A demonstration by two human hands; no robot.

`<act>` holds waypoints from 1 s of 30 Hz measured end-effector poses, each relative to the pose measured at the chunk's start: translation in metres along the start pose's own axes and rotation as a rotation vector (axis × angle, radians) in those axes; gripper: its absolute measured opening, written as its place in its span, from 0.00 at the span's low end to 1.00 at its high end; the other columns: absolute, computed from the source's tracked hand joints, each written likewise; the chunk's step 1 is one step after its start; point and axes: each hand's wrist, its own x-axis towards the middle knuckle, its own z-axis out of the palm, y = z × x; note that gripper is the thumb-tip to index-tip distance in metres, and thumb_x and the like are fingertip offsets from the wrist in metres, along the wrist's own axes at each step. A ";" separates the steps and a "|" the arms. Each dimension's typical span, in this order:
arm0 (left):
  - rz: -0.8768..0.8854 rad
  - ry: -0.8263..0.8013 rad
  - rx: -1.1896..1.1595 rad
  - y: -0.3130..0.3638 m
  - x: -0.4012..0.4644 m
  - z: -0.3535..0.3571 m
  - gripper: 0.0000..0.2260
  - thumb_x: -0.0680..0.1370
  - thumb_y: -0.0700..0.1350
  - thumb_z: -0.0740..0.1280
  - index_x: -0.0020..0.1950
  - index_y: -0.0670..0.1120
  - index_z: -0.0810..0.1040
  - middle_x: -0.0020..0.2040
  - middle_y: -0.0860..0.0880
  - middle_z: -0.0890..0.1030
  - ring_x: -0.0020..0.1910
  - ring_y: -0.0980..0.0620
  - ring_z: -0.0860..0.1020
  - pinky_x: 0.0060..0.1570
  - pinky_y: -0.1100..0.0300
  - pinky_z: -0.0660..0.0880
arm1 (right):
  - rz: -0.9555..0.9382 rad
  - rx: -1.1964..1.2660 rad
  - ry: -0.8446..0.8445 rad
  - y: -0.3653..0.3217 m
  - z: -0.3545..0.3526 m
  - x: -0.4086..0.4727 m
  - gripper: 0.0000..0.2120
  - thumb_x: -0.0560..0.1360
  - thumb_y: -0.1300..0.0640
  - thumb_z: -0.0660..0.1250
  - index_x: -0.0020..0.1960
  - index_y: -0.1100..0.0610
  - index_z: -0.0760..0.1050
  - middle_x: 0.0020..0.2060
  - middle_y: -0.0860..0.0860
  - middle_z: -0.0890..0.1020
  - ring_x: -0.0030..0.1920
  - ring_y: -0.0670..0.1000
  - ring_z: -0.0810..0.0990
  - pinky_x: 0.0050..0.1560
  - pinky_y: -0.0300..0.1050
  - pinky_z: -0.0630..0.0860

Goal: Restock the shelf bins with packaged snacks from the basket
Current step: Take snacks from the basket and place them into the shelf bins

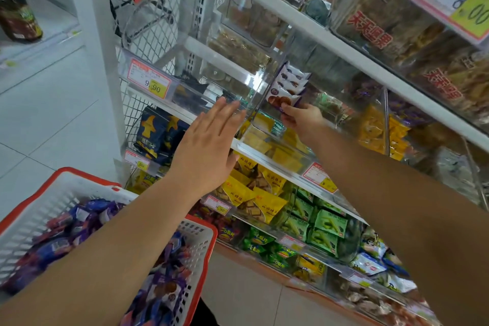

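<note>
Basket [87,193] of snacks sits low by left arm | left hand [209,145] flat, fingers straight, at clear bin [254,95] front | right hand [301,115] pinches purple snack packs [287,87], stack rising into bin, nearer.

Your left hand [209,145] reaches forward with its fingers straight and together, palm facing away. Your right hand [301,115] stretches further ahead, fingers curled, pinching a small stack of packets [287,87].

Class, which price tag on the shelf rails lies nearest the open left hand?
The 9.90 tag beside the left hand's fingertips; the other tags sit on lower rails.
</note>
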 end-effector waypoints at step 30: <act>0.018 -0.040 -0.146 -0.001 0.001 -0.005 0.35 0.78 0.50 0.68 0.80 0.50 0.54 0.81 0.52 0.50 0.79 0.52 0.43 0.77 0.49 0.51 | -0.347 -0.247 -0.133 -0.021 -0.019 -0.117 0.15 0.74 0.63 0.72 0.58 0.54 0.75 0.51 0.50 0.83 0.50 0.47 0.83 0.51 0.43 0.81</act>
